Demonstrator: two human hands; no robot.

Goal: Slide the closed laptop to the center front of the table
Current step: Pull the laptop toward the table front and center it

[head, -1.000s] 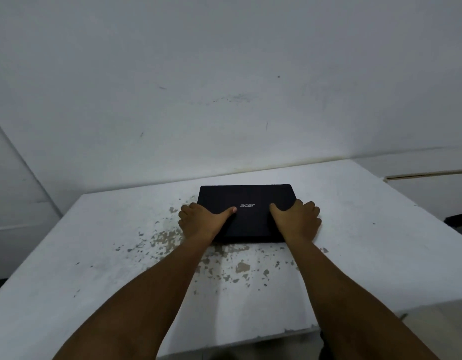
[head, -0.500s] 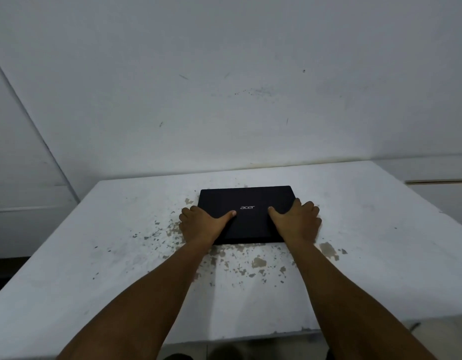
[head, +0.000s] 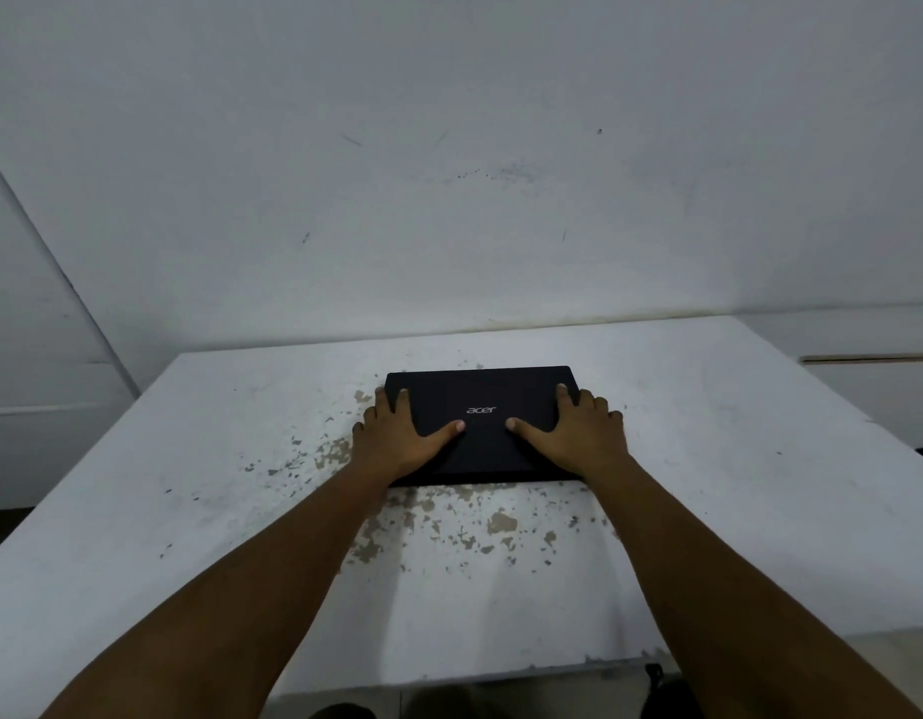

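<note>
Pressing down on the closed laptop, I have my left hand flat over its left part and my right hand flat over its right part, both forearms reaching straight out from the near edge of the tabletop. My fingers are spread, not curled around anything: the thumbs point inward and lie on the dark lid just below the pale logo, almost facing each other with a gap between them, while the forefingers stretch toward the far corners of the lid. The outer fingers of each hand hang past the side edges of the laptop and reach the white surface beside it. The laptop lies flat, lid up, its long edges roughly parallel to the wall behind, and it sits toward the back middle of the tabletop, with a broad stretch of white surface between its near edge and the front edge. Patches of chipped paint show brown on the surface just in front of the laptop and to its left, some touching its near edge.
</note>
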